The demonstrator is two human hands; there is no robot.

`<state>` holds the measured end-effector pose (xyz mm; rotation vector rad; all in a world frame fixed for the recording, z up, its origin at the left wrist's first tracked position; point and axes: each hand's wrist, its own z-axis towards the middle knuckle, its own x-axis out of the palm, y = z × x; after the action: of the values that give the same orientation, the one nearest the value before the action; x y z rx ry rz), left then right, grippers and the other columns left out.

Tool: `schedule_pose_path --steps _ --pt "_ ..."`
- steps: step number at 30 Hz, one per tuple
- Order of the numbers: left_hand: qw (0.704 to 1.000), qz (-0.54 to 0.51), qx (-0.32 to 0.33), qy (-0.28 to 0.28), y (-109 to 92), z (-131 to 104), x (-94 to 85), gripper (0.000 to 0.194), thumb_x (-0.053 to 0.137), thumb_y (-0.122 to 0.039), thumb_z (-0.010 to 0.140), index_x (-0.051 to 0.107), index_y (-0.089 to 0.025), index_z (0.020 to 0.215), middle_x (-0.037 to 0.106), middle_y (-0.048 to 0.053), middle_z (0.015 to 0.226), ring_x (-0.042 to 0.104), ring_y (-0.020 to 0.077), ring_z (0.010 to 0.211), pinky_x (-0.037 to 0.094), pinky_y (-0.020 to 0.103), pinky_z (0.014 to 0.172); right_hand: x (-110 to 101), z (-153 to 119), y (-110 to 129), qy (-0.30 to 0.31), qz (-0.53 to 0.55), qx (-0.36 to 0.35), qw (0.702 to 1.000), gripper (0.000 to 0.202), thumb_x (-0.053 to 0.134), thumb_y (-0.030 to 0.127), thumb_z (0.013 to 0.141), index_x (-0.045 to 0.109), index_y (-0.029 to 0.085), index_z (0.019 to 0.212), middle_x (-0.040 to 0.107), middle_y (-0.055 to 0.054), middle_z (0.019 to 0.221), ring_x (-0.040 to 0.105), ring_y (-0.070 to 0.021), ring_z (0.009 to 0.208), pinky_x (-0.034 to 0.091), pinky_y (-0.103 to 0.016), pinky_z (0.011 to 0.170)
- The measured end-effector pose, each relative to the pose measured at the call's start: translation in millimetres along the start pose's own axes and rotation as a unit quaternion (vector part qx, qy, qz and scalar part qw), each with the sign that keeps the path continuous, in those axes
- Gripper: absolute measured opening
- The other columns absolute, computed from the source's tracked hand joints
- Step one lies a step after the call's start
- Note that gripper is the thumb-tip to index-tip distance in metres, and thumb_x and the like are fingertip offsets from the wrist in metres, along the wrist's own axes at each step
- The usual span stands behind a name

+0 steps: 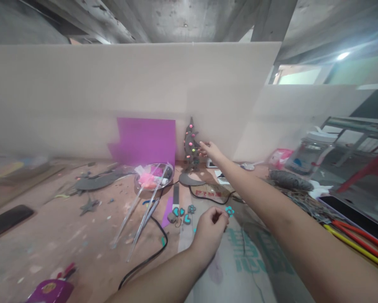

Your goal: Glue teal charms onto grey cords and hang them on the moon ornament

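Observation:
A small grey tree-like figure (189,138), dotted with pink and yellow-green balls, stands upright by the pale wall. My right hand (210,151) reaches to its right side, fingers stretched out; whether they touch it I cannot tell. Low over the board, my left hand (209,229) is closed with thumb and fingertips together; anything between them is hidden. Just right of those fingertips lies a turquoise flower (229,211). To the left are turquoise-and-grey heart shapes (187,219), a grey flower (192,208) and a grey lump (171,217).
Behind stands a purple sheet (147,139). A clear bowl (138,184) holds pink material, and two clear sticks (147,225) lean from it. A black cable (160,248) crosses the table. Pliers with red and yellow handles (359,240), a phone (356,216) and a jar (313,153) are right.

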<state>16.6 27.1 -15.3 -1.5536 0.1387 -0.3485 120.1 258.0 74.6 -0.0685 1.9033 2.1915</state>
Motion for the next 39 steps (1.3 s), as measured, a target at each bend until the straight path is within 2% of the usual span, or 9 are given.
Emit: schedule_pose_path --steps 8,15,19,27,30,33,39 --pt "1.0 0.0 0.006 -0.001 2 1 0.8 0.013 0.054 -0.029 0.078 0.055 -0.016 0.075 0.054 0.0 0.067 0.049 0.0145 0.066 0.038 0.027 0.064 19 -3 -16 0.032 -0.052 -0.023 0.998 0.034 0.059 0.033 0.094 0.057 0.015 0.122 0.062 -0.009 0.117 0.064 -0.0194 0.096 0.056 -0.039 0.081" --pt "1.0 0.005 0.006 0.0 4 1 0.2 0.011 0.054 -0.026 0.079 0.055 -0.016 0.074 0.054 0.0 0.067 0.05 0.0146 0.066 0.038 0.027 0.065 29 2 -24 -0.002 -0.128 -0.057 0.99 0.034 0.059 0.033 0.093 0.057 0.016 0.123 0.062 -0.009 0.119 0.064 -0.0204 0.099 0.056 -0.041 0.083" --pt "1.0 0.008 0.007 0.002 2 1 0.3 0.011 0.053 -0.025 0.08 0.055 -0.016 0.075 0.055 0.0 0.067 0.05 0.0149 0.067 0.038 0.027 0.066 21 0 -23 -0.041 -0.171 -0.085 0.981 0.033 0.059 0.033 0.093 0.058 0.015 0.121 0.062 -0.009 0.119 0.063 -0.0208 0.101 0.055 -0.042 0.085" --pt "1.0 0.011 0.002 0.003 -4 -1 0.9 0.013 0.053 -0.027 0.079 0.055 -0.016 0.073 0.055 0.0 0.067 0.05 0.0151 0.066 0.038 0.027 0.066 -9 -13 -24 -0.086 -0.235 -0.134 0.959 0.031 0.06 0.033 0.093 0.059 0.015 0.119 0.063 -0.008 0.115 0.063 -0.02 0.098 0.054 -0.041 0.084" --pt "1.0 0.013 0.004 0.002 -5 -1 0.4 0.014 0.054 -0.028 0.079 0.056 -0.015 0.073 0.055 0.001 0.067 0.05 0.0153 0.067 0.038 0.027 0.066 -20 -11 -21 -0.072 -0.26 -0.128 0.954 0.032 0.06 0.033 0.093 0.059 0.015 0.119 0.062 -0.008 0.117 0.063 -0.0208 0.101 0.054 -0.042 0.086" --pt "1.0 0.016 0.006 0.003 -3 -1 -0.3 0.014 0.055 -0.028 0.079 0.056 -0.015 0.074 0.056 0.001 0.068 0.051 0.0156 0.068 0.038 0.027 0.067 -26 -3 -14 -0.031 -0.279 -0.105 0.954 0.031 0.059 0.033 0.093 0.06 0.016 0.119 0.062 -0.009 0.119 0.063 -0.021 0.102 0.054 -0.042 0.086" --pt "1.0 0.012 0.004 0.007 2 1 -1.0 0.016 0.055 -0.032 0.08 0.055 -0.016 0.074 0.055 0.0 0.067 0.051 0.0148 0.067 0.039 0.026 0.065 -28 14 -7 0.022 -0.268 -0.052 0.962 0.033 0.059 0.035 0.093 0.06 0.016 0.12 0.061 -0.008 0.121 0.062 -0.0227 0.103 0.054 -0.042 0.087"
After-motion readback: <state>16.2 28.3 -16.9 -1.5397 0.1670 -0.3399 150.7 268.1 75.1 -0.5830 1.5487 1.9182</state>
